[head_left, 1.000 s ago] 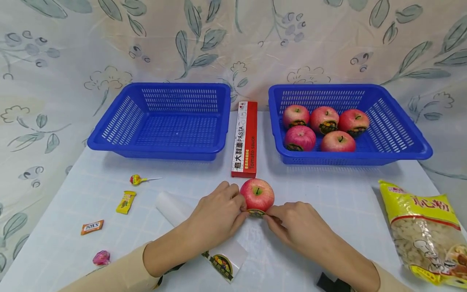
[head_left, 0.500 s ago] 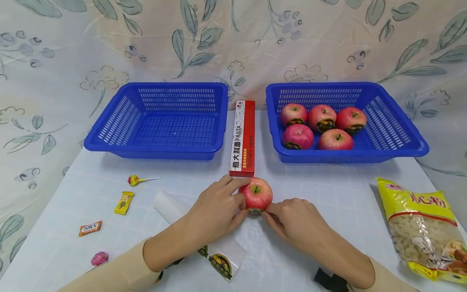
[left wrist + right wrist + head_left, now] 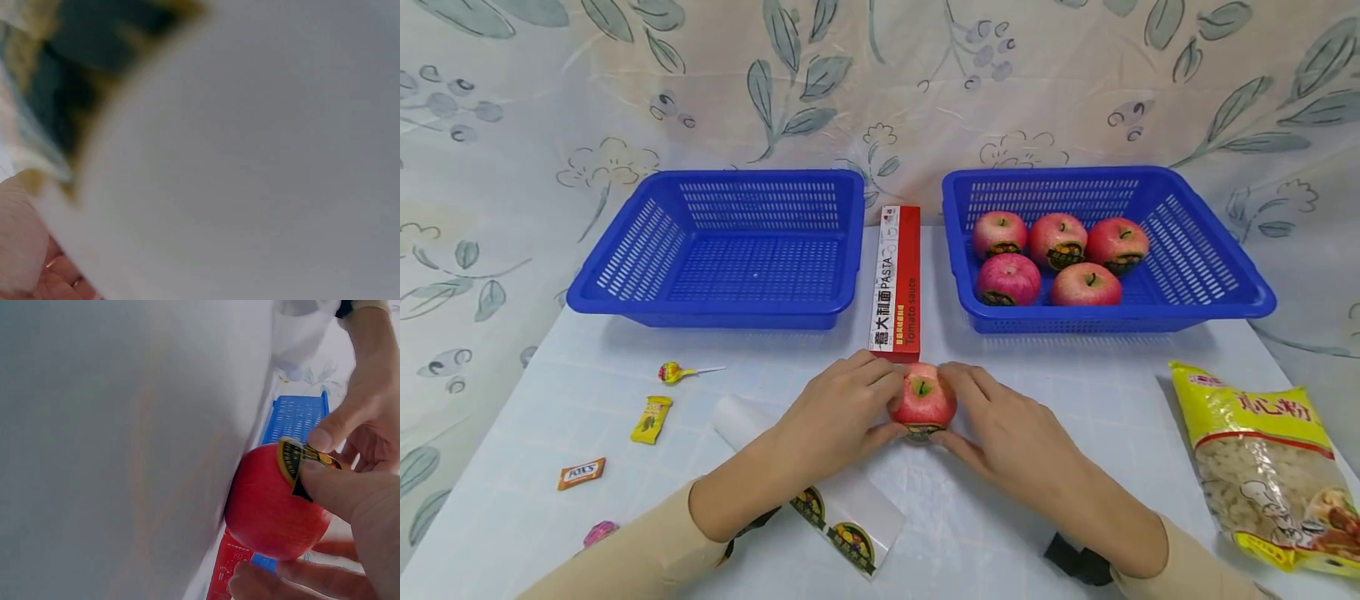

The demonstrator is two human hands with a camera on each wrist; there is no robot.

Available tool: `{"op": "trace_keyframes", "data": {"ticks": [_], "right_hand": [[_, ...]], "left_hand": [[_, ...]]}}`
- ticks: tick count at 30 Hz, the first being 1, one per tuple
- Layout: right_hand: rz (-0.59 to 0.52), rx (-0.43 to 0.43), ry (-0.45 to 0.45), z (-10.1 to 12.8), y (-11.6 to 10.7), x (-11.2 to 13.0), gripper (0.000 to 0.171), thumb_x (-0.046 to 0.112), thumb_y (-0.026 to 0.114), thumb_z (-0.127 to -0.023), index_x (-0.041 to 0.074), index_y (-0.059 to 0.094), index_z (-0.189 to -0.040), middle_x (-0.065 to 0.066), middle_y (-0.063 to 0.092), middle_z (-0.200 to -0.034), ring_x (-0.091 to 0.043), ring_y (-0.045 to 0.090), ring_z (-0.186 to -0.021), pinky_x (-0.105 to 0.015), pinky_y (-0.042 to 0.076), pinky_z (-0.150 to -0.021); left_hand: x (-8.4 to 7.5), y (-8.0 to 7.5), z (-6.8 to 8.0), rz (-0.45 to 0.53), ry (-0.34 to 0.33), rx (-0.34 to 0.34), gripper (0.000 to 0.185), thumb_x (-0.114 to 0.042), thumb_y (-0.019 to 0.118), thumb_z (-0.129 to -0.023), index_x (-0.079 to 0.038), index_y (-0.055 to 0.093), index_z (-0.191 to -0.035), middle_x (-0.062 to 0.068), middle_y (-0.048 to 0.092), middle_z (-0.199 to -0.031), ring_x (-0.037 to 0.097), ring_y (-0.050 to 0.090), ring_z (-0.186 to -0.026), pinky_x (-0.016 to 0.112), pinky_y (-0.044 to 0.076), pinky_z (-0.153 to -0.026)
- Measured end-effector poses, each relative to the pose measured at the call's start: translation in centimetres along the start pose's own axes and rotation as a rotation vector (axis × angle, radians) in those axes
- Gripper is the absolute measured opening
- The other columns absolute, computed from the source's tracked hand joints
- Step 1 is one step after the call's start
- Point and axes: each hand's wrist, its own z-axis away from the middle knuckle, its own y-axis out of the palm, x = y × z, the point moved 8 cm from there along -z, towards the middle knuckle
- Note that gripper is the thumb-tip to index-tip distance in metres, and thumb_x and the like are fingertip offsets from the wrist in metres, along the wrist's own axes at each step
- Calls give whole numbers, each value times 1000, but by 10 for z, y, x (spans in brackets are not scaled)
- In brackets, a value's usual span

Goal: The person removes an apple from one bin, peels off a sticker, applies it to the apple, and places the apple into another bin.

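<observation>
A red apple [image 3: 922, 398] sits on the white table in front of the pasta box, with a dark, gold-edged sticker [image 3: 919, 431] on its near side. My left hand [image 3: 835, 410] holds the apple's left side, its thumb at the sticker's left end. My right hand [image 3: 1018, 429] curves round the right side. In the right wrist view, the right thumb [image 3: 328, 484] presses the sticker onto the apple [image 3: 275, 506], and one sticker edge stands off the skin. A sheet of stickers [image 3: 880, 510] lies under my left forearm; blurred, it fills most of the left wrist view.
Behind stand a blue basket [image 3: 752, 315] on the left and another blue basket [image 3: 1120, 321] with several apples [image 3: 1057, 237]. Between them lies the pasta box [image 3: 895, 283]. A lollipop [image 3: 673, 372] and wrapped candies [image 3: 651, 419] lie left; a yellow-topped food bag [image 3: 1262, 467] lies right.
My right hand has shifted from pinching the sticker's right end to curving round the apple, thumb on the sticker. The left fingers now hold the apple's side. The head view has shifted slightly.
</observation>
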Motion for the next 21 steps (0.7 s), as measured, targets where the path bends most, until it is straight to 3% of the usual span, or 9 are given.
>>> {"op": "trace_keyframes", "data": {"ticks": [3,7,13,21], "right_hand": [[-35,20,-54,-4,-1,1,69,39,84,-86,11,57,-143,-11,65,-137,-29,71,-113,-46,61,-84],[-45,19,-81,-8,-5,1,64,35,86,-84,11,61,-137,-9,70,-128,-26,72,-109,-43,60,-86],[-51,53,-65,-8,-6,-2,62,30,88,-82,7,61,-133,-9,70,-117,-22,72,-101,-40,61,-85],[-197,188,-48,-21,5,0,89,53,82,-83,10,43,-150,-9,56,-141,-25,62,-123,-46,55,-99]], "left_hand": [[1,2,-1,52,-10,34,36,-28,88,-83,-16,62,-105,-5,66,-102,14,61,-100,30,53,-84],[2,7,-2,96,-16,113,48,-27,84,-87,-14,63,-128,1,68,-117,17,68,-103,33,57,-92],[-3,11,-5,79,41,133,50,-29,81,-90,-12,60,-132,1,66,-116,20,72,-91,34,60,-83],[1,7,0,57,22,100,60,-28,84,-87,-10,56,-137,6,65,-122,23,73,-95,36,60,-86]]}}
